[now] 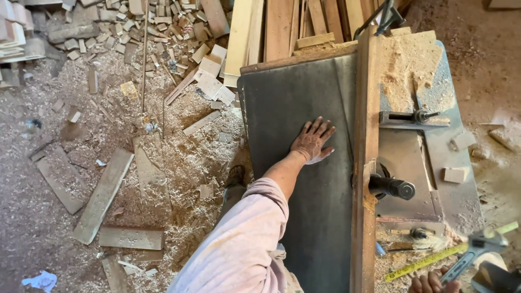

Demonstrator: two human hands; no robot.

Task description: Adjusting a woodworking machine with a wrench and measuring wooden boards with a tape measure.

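Covering the floor [81, 163], sawdust lay thick under scattered boards and offcuts [103, 195]. To their right stood the dark flat machine table [282, 103], with a long wooden fence [364, 163] running along its right edge and touching it. On the table's middle the left hand [313, 142] rested palm down, fingers spread flat, gripping nothing. Low at the picture's right corner the right hand [431, 283] was closed on a metal adjustable wrench [473, 250], just beside a yellow tape measure [429, 260].
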